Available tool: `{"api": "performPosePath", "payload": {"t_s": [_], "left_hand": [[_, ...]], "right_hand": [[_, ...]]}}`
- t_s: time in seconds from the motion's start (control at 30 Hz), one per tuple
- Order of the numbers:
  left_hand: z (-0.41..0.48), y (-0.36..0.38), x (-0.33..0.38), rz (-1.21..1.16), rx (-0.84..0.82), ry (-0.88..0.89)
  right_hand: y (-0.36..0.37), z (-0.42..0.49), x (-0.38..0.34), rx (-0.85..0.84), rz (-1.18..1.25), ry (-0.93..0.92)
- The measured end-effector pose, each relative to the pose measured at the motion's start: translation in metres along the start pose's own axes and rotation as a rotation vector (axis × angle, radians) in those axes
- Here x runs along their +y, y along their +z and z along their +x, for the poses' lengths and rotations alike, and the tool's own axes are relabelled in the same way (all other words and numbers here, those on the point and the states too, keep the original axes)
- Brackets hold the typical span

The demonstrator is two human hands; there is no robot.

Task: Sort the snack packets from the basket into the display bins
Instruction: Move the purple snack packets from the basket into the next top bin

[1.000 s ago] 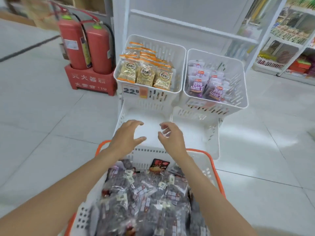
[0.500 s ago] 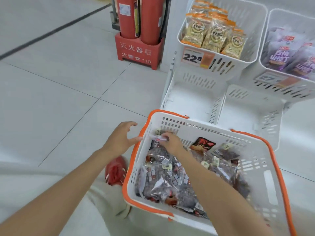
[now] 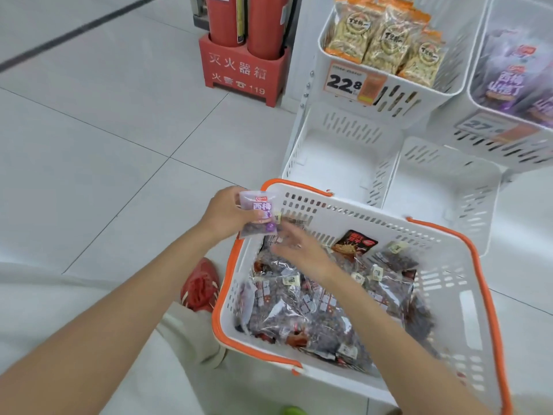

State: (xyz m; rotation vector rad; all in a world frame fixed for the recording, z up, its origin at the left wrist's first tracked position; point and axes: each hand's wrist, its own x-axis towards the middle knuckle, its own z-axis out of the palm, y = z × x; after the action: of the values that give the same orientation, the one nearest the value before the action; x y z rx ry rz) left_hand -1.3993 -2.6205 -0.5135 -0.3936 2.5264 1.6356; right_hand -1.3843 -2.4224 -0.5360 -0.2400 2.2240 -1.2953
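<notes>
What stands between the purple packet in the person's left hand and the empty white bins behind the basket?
Nothing visible. The left hand holds the purple packet above the basket's far rim, and the empty lower bins lie open just beyond it.

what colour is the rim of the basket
Orange, on the white basket; the head view shows it.

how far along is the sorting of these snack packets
Barely started. Done: nothing visible; both lower bins hold nothing. In hand: the left hand holds one purple packet over the basket's corner, while the blurred right hand reaches among the packets there. Left: the pile of dark packets filling the basket.
</notes>
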Motion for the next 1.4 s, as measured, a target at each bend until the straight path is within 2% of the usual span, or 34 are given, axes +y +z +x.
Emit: {"api": "performPosePath", "payload": {"t_s": [0.17, 0.23, 0.3, 0.47, 0.67, 0.8, 0.93, 0.97, 1.07, 1.13, 1.23, 1.4], "left_hand": [[-0.01, -0.008, -0.002, -0.205, -0.007, -0.06], [-0.015, -0.008, -0.004, -0.229, 0.008, -0.072], [-0.018, -0.009, -0.001, -0.307, 0.025, -0.091], [-0.017, 0.001, 0.023, -0.438, 0.027, -0.081], [-0.025, 0.043, 0.065, -0.572, -0.206, -0.118], [-0.023, 0.071, 0.103, -0.619, -0.26, -0.127], [-0.029, 0.097, 0.155, -0.738, -0.42, -0.054], [-0.031, 0.105, 0.169, -0.732, -0.438, -0.012], [-0.033, 0.125, 0.201, -0.647, -0.399, 0.089], [-0.026, 0.135, 0.215, -0.495, -0.331, 0.155], [-0.019, 0.155, 0.238, -0.223, -0.285, 0.333], [-0.004, 0.2, 0.278, -0.029, -0.472, 0.506]], "right_hand": [[0.058, -0.002, 0.019, -0.245, -0.23, 0.189], [0.063, 0.002, 0.021, -0.252, -0.272, 0.19], [0.046, 0.006, 0.018, -0.206, -0.265, 0.167], [-0.049, -0.009, -0.022, 0.052, 0.002, 0.081], [-0.141, -0.056, -0.068, 0.178, 0.035, -0.06], [-0.18, -0.08, -0.076, 0.315, 0.198, -0.023], [-0.191, -0.098, -0.076, 0.375, 0.41, -0.043], [-0.191, -0.101, -0.073, 0.376, 0.402, -0.056], [-0.196, -0.113, -0.065, 0.489, 0.146, -0.089], [-0.211, -0.121, -0.061, 0.527, 0.062, -0.104], [-0.233, -0.127, -0.057, 0.446, 0.224, -0.188], [-0.285, -0.128, -0.043, 0.495, 0.351, -0.264]]}}
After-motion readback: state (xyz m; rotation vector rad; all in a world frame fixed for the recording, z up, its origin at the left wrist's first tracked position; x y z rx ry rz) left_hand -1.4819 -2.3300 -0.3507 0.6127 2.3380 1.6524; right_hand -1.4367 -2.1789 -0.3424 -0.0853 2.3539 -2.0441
